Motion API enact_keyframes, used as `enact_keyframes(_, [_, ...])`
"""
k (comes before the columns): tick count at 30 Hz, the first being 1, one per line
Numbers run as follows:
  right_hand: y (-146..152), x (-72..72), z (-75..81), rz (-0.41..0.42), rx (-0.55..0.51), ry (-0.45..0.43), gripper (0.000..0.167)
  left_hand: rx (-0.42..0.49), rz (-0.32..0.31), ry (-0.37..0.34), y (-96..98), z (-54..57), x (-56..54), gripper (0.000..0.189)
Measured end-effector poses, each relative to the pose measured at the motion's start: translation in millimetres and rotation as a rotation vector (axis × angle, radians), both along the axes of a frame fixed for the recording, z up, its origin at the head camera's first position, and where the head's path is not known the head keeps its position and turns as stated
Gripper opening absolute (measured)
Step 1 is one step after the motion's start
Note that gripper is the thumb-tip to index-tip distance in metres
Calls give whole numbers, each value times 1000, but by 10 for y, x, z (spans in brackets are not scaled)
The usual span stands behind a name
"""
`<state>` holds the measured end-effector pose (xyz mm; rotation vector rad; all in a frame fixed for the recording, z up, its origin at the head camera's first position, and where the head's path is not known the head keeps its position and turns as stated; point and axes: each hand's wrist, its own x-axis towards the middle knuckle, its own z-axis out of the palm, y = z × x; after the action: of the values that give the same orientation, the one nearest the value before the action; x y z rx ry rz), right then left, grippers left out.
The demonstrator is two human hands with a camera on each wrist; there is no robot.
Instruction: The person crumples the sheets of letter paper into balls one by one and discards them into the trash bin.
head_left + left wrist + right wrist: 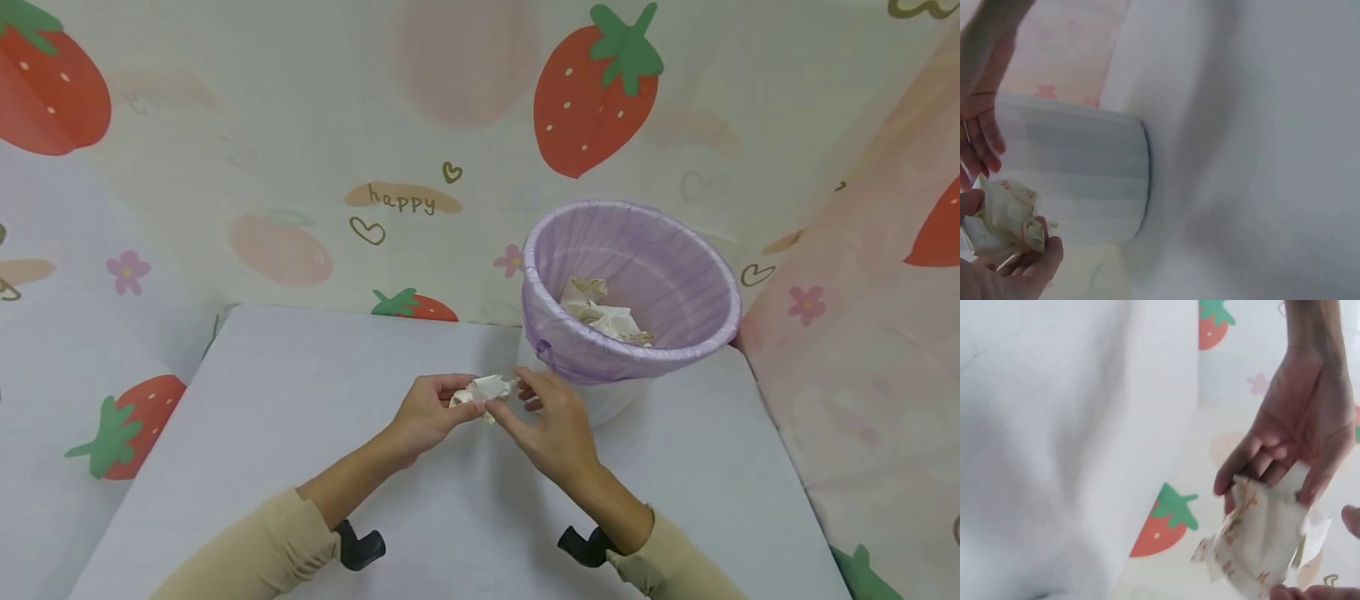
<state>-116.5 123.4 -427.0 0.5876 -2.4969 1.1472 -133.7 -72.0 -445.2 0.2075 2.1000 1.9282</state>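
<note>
My left hand point(423, 415) holds a crumpled piece of white paper point(489, 388) above the table, fingers on one side and thumb on the other. A brown-orange print shows on the paper point(1263, 531) in the right wrist view. My right hand point(553, 425) is close on the paper's right side. Its thumb touches the paper, while its other fingers are spread and look apart from it. Just behind the right hand stands a trash bin point(611, 404) lined with a purple bag point(630, 365). More crumpled paper point(611, 321) lies inside the bin.
A white-covered table point(300, 375) carries the bin at its back right. Behind it hangs a strawberry-printed backdrop point(300, 125), which also covers both sides. Black wrist mounts point(362, 548) sit below the sleeves.
</note>
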Motion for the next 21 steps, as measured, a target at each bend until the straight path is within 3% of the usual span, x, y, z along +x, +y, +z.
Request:
enact_keyframes(8, [-89, 7, 53, -42, -131, -168, 50, -22, 47, 251, 87, 24, 59, 41])
enact_keyframes(12, [-91, -5, 24, 31, -244, -301, 58, -70, 84, 353, 98, 12, 104, 39])
enact_keyframes(16, [-87, -31, -11, 97, -354, -425, 65, -109, 82, 448, 110, -15, 137, 36])
enact_keyframes(21, [-71, -81, -17, 119, -421, -531, 66, -150, 89, 531, 109, -27, 159, 34])
